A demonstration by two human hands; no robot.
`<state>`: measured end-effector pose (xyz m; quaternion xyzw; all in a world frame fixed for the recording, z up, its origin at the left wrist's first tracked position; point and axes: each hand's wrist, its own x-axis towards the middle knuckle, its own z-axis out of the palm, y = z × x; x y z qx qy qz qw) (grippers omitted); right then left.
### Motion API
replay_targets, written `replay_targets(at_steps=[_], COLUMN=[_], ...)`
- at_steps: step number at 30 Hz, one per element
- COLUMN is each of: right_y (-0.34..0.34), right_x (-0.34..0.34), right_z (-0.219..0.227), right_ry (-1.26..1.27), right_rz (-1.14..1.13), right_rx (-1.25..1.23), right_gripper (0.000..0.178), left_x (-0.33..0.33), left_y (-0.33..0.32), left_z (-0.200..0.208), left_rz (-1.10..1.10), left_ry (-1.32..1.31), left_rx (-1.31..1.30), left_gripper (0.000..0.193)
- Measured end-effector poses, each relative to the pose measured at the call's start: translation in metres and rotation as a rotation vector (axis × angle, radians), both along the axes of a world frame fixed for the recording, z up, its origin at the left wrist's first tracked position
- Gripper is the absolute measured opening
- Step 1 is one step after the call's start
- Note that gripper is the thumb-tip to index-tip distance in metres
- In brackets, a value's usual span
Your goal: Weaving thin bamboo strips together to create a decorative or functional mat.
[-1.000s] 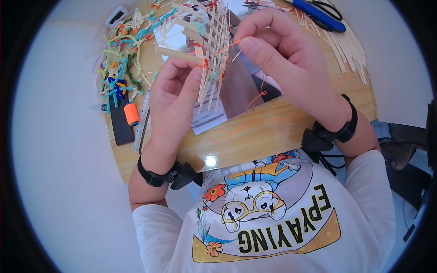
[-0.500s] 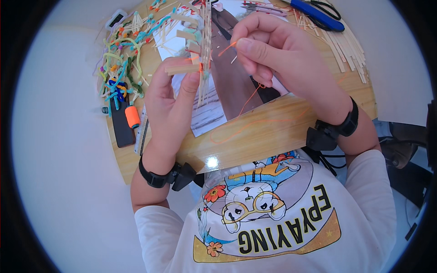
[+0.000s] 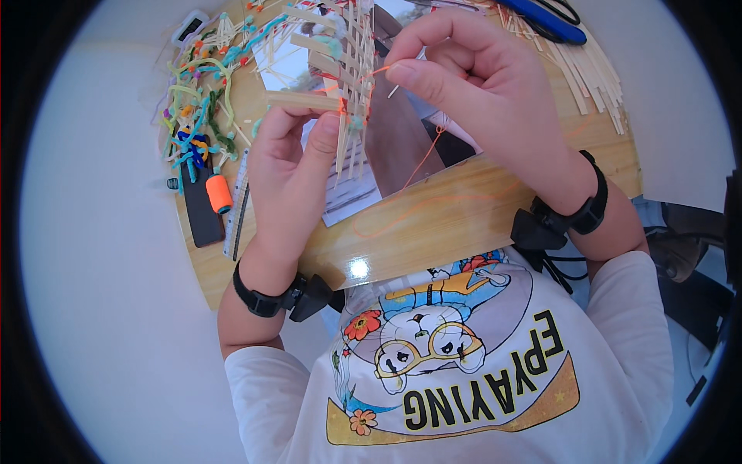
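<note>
My left hand (image 3: 297,158) is closed on the lower end of a lattice of thin wooden sticks (image 3: 357,85), held upright above the table. Flat sticks jut from its left side, and tufts of pale fluff and red-orange binding show at the crossings. At the lattice's right side my right hand (image 3: 468,81) pinches orange thread (image 3: 379,70) between thumb and forefinger. A thin pale stick pokes out beneath those fingers; what it is I cannot tell. The thread hangs in a small tangle below the hand and runs in a loose loop over the wood.
Coloured pipe cleaners (image 3: 205,93) are heaped at the left. Near them lie an orange thread spool (image 3: 219,193), a black phone (image 3: 202,213) and a clear ruler (image 3: 238,205). Printed sheets (image 3: 406,155) lie under my hands. At right are flat wooden sticks (image 3: 591,73) and a blue-handled tool (image 3: 545,21).
The right hand has moved left, bringing the pinched thread against the lattice. The lattice has turned, showing more of its crossed sticks. My left hand keeps its hold.
</note>
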<state>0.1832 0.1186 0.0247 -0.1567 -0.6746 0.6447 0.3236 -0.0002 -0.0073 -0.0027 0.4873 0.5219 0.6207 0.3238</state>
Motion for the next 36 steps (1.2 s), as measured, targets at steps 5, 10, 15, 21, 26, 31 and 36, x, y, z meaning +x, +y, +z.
replay_targets(at_steps=[5,10,15,21,26,31,36], right_y=[0.0,0.01,0.018,0.016,0.016,0.016,0.006], right_x=[-0.002,0.004,-0.006,0.009,0.003,0.001,0.001], right_z=[0.005,0.005,0.004,0.014,0.006,0.002,0.002], right_ry=[-0.047,-0.184,-0.011,-0.199,-0.018,-0.111,-0.088], right_rz=[-0.121,-0.066,0.008,0.036,0.215,0.161,0.044], right_rx=[0.131,-0.087,0.239,-0.302,-0.485,-0.343,-0.146], right_gripper=[0.01,0.009,0.008,0.014,0.012,0.012,0.012], left_x=[-0.001,-0.004,-0.005,-0.005,-0.005,-0.006,-0.005], left_y=[0.001,0.002,0.002,0.002,0.003,0.003,0.003], left_z=[0.002,0.002,0.002,0.002,0.001,-0.001,-0.001], left_rz=[0.02,0.02,0.022,0.026,0.025,0.005,0.013], left_ry=[0.018,0.02,0.019,0.005,0.002,-0.008,0.009], left_rx=[-0.001,0.017,0.009,0.0,-0.012,0.002,-0.008], left_gripper=[0.022,0.018,0.016,0.016,0.016,0.016,0.016])
